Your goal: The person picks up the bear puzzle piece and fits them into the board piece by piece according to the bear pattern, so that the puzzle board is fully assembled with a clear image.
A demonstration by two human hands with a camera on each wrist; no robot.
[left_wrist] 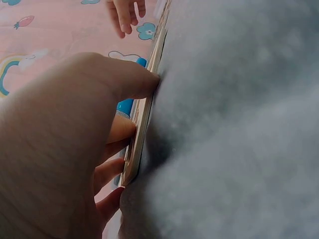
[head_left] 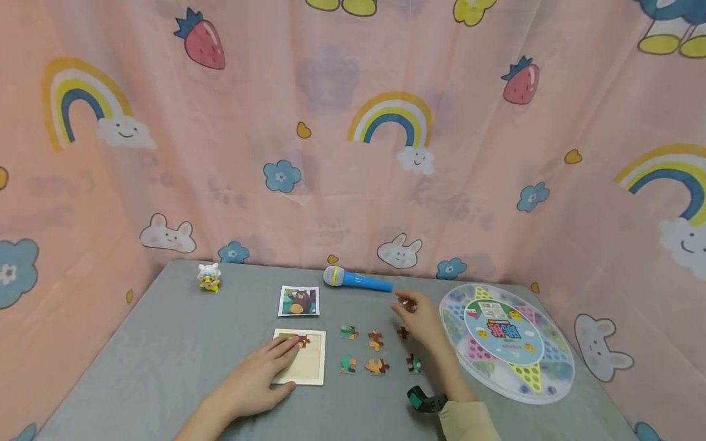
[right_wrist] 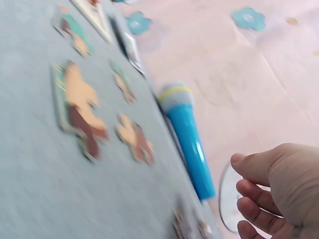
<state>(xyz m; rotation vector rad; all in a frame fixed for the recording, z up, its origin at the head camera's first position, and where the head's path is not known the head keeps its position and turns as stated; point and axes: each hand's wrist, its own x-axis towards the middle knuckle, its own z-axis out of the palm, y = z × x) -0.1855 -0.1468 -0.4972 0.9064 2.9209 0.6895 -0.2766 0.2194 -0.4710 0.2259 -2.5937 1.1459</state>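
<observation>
My left hand rests on the left side of a square wooden puzzle tray, fingers stretched over it and thumb at its near edge. By the fingertips, a brown bear puzzle piece lies in the tray's upper part. To the right, my right hand hovers with loosely bent fingers; in the right wrist view a gap shows between thumb and fingers, with nothing held. Beneath and beside it lie loose puzzle pieces, among them a dark brown one, a green-and-black one and a tan one.
A bear picture card lies behind the tray. Farther back is a blue toy microphone. A small figurine stands at the far left; a round Chinese checkers board lies at the right. A patterned pink curtain hangs behind the table.
</observation>
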